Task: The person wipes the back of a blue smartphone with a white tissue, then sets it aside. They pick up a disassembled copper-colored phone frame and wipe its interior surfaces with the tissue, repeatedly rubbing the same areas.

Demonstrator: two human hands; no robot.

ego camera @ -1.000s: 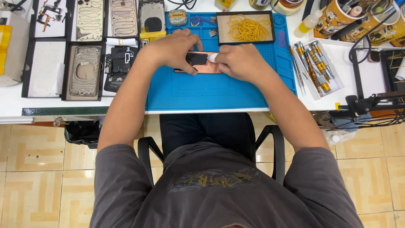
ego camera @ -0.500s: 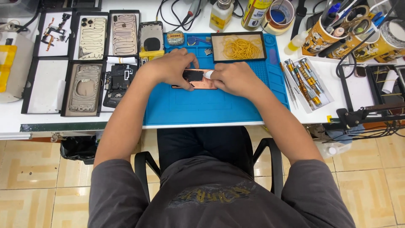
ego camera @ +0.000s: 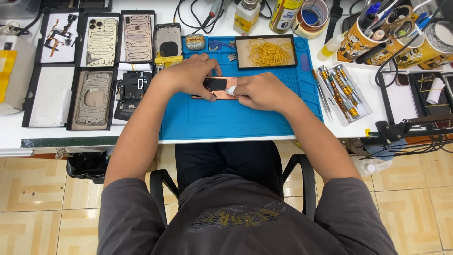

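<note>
A seated person in a dark grey T-shirt works at a white bench, seen from overhead, both hands meeting over a flat copper-coloured phone housing [ego camera: 218,89] that lies on the upper middle of a blue silicone work mat [ego camera: 226,118]. The left hand [ego camera: 188,75] is curled over the housing's left end, fingers pressing down on it and gripping its edge. The right hand [ego camera: 262,90] rests on the housing's right end, fingers closed around a small white object [ego camera: 231,90] held vs. the surface; what that object is can't be told. A dark patch shows on the housing btwn the two hands.

Just behind the hands, at the mat's top edge, sits a black-framed tray of yellow rubber bands [ego camera: 268,52]. Right of the mat, a shallow white tray w/ yellow-handled screwdrivers [ego camera: 340,92] lies at an angle, near a row of yellow printed cups stuffed w/ tools [ego camera: 401,33]. A roll of tape [ego camera: 311,16] and a small clear bottle [ego camera: 246,16] stand at the back of the bench.

Left of the mat, black-edged trays hold phone parts: pale rear housings [ego camera: 101,42], a grey frame w/ a round cut-out [ego camera: 92,97], and a black circuit assembly [ego camera: 134,92] just beside the left forearm. Below the bench: a black armchair [ego camera: 163,186] and tan patterned floor tiles [ego camera: 37,189].
</note>
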